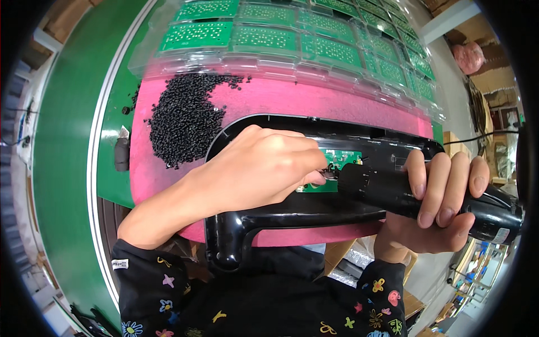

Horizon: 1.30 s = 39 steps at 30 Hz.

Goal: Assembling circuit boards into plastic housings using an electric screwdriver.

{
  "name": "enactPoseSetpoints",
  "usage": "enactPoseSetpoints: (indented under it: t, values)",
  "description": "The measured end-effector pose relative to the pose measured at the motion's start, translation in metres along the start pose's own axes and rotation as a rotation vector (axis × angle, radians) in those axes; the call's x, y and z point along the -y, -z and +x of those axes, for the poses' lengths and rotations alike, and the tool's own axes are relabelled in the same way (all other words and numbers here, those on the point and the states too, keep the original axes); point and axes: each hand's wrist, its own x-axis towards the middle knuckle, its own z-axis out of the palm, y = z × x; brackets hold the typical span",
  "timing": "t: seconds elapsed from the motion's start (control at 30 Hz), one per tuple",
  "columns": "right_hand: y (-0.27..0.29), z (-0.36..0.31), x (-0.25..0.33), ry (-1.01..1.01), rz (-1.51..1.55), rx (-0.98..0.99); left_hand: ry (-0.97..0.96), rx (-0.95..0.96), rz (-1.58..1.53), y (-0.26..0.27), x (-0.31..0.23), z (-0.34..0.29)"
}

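Observation:
My right hand (446,188) is wrapped round a black electric screwdriver (384,187), held nearly level with its nose pointing left. Its tip meets the fingertips of my left hand (269,163), which is closed in a pinch. Small black screws (332,171) show at those fingertips, partly hidden by the fingers. Beneath both hands lies a black plastic housing (303,216) with a rounded end and a leg-like part at the lower left. Inside it sits a green circuit board (349,157), largely covered by my left hand and the screwdriver.
A heap of small black screws (185,121) lies on the pink mat (264,92), left of the housing. Clear plastic trays (252,59) of green circuit boards stand along the far side. A dark cylindrical object (122,153) rests on the green table (67,140).

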Motion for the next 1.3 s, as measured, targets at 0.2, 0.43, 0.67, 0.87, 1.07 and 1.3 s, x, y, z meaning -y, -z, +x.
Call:
enactPoseSetpoints:
  t: [0.2,0.43,0.67,0.87,1.07,1.3]
  values:
    - [0.004,0.002,0.009,-0.005,0.096,-0.013,-0.023,-0.071,-0.096,0.001,-0.002,0.004]
    - [0.007,0.001,0.009,-0.008,0.19,0.009,-0.033,-0.066,-0.209,0.001,-0.002,0.005]
    - [0.008,0.002,0.013,0.038,0.219,0.027,0.001,-0.042,-0.241,0.0,-0.004,0.007]
    - [0.007,0.0,0.013,0.073,0.203,-0.019,0.001,-0.029,-0.248,0.004,-0.007,0.008]
    - [0.006,-0.001,0.014,0.064,0.173,-0.072,0.0,-0.039,-0.265,0.001,-0.006,0.009]
    - [0.008,0.003,0.018,0.062,0.146,-0.059,0.035,-0.034,-0.33,0.001,-0.01,0.01]
